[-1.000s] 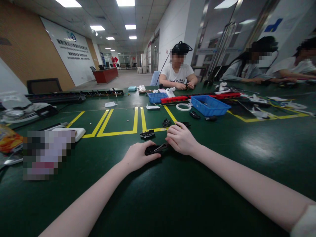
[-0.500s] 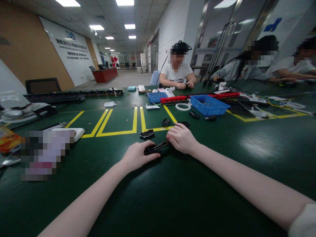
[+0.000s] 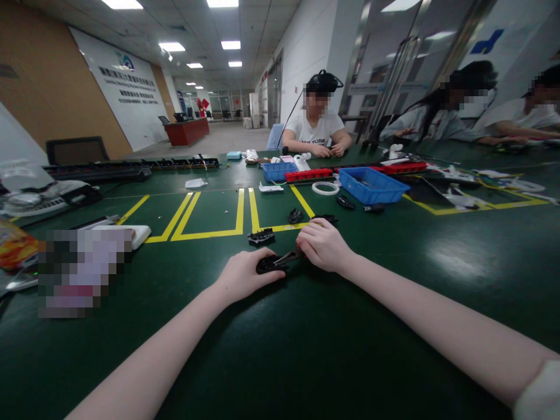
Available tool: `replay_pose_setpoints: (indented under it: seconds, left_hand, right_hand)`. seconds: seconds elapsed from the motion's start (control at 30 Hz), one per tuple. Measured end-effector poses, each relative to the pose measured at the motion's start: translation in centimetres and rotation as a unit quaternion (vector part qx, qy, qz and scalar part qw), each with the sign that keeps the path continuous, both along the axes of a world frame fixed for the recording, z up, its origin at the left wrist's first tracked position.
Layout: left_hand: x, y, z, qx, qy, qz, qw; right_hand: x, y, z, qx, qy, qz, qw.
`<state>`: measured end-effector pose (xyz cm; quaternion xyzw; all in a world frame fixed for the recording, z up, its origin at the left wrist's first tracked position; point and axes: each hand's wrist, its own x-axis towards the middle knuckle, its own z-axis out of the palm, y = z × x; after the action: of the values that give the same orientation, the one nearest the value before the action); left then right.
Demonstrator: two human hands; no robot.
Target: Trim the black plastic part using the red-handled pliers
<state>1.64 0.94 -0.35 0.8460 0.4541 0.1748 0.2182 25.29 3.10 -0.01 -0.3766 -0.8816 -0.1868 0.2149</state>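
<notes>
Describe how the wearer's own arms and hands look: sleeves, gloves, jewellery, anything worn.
Both forearms are bare. The left hand and right hand wear no gloves, and no rings, watch or bracelet show. The only clothing visible is the edge of a white sleeve on the right arm at the lower right corner; the left arm shows no sleeve.

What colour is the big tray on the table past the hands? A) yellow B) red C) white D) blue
D: the big tray has blue walls and sits on the green table, beyond the left hand and right hand, which hold a small black part between them.
</notes>
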Motion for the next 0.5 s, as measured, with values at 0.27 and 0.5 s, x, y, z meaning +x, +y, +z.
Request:
replay_pose_setpoints:
  seconds: [0.27,0.5]
  left_hand:
    - [0.04,-0.09,0.23,-0.006,-0.002,-0.001,1.000]
    - [0.04,-0.03,0.14,-0.005,0.002,0.001,1.000]
  right_hand:
    - [-0.24,-0.30,0.23,0.002,-0.006,-0.001,1.000]
    - [-0.20,-0.36,0.24,-0.006,-0.005,-0.004,1.000]
